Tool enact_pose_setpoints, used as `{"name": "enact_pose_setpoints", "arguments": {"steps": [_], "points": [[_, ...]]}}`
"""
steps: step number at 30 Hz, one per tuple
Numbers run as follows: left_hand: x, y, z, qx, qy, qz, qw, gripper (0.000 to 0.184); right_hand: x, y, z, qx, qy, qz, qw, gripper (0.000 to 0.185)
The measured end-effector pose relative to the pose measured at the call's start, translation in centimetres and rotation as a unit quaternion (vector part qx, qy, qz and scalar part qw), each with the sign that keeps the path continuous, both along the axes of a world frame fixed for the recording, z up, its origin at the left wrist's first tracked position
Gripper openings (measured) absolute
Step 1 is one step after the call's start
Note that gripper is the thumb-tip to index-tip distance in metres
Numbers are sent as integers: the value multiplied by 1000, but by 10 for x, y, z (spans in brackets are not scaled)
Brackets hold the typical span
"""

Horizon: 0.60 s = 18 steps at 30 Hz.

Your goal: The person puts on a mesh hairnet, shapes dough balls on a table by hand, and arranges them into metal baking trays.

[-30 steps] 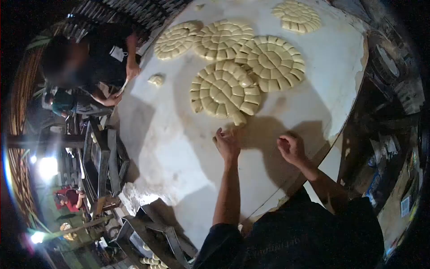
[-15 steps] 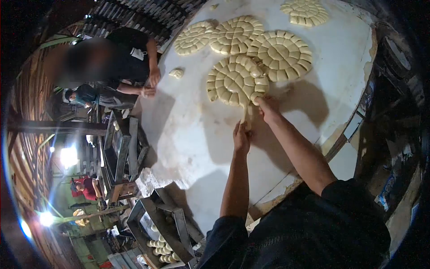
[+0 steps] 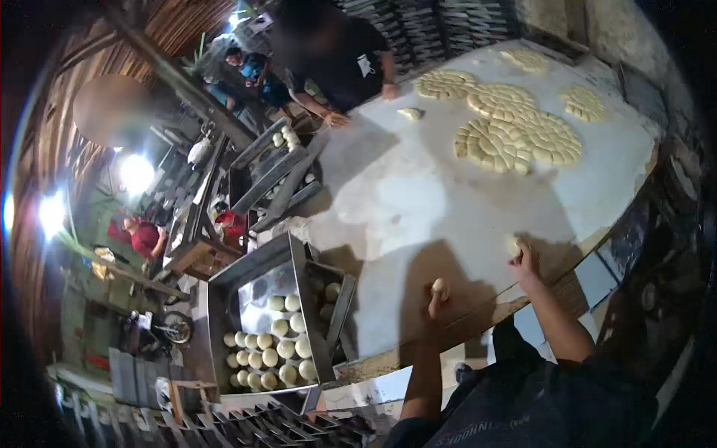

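My left hand (image 3: 436, 302) is over the near edge of the white table (image 3: 373, 276), closed around a small pale dough ball (image 3: 441, 285). To its right, my right hand (image 3: 526, 261) grips another dough piece (image 3: 513, 245), partly covered by the fingers. Farther up the table lie several flat rounds of cut dough; the closest round (image 3: 493, 146) touches its neighbours, including the right-hand round (image 3: 556, 140). A small loose dough scrap (image 3: 410, 113) sits apart from them, toward the far left.
A metal tray (image 3: 299, 313) at the table's left side holds several dough balls (image 3: 261, 358). More trays (image 3: 272, 175) with dough balls stand beyond it. Across the table a person in a dark shirt (image 3: 336, 60) rests both hands at the edge. Other people are in the background.
My hands have drawn back from the dough round to the near edge, each now with a separate piece. The view has swung left, bringing the tray of dough balls into fuller sight.
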<state>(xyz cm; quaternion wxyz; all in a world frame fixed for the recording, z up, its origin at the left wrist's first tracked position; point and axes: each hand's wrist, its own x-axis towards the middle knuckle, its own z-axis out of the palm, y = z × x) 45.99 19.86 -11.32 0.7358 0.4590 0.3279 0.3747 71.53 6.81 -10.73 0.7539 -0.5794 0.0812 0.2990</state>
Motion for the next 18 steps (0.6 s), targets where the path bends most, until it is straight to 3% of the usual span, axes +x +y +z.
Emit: {"name": "enact_pose_setpoints", "arguments": {"steps": [1,2,3,4,6,7,8,9,10,11,12,14,15,18], "points": [[-7,-1,-2,-3,-10,8,1000,32,1,-8,15,-3,-10,8,1000,38],[-18,2,-3,59,64,32,996,31,1,-15,27,-122,-174,21,977,34],[-29,6,-3,121,141,54,981,31,3,-17,32,-231,-330,32,915,32],[-39,6,1,121,139,61,981,31,16,-21,21,-228,-334,38,914,32],[-48,3,14,198,221,51,954,34,57,-27,-15,-289,-519,63,802,34],[-52,2,14,198,218,60,954,34,55,-25,-3,-283,-525,67,800,34],[-57,-1,9,410,255,25,875,35,47,-28,15,-278,-518,155,794,32],[-60,-2,8,600,282,-11,748,37,44,-31,30,-271,-508,243,780,29],[-62,6,-1,600,285,-2,747,37,49,-42,24,-248,-607,327,681,27],[-64,21,-9,577,425,-79,693,43,59,-50,19,-218,-690,399,563,25],[-61,37,-11,534,552,-154,621,48,71,-49,25,-214,-694,400,559,25],[-42,56,67,515,558,-87,645,52,86,-35,46,-149,-742,441,482,25],[-27,60,94,494,561,-29,664,56,93,-18,52,-148,-742,444,480,25],[36,82,60,523,466,33,713,57,86,51,53,-210,-691,367,586,29]]}}
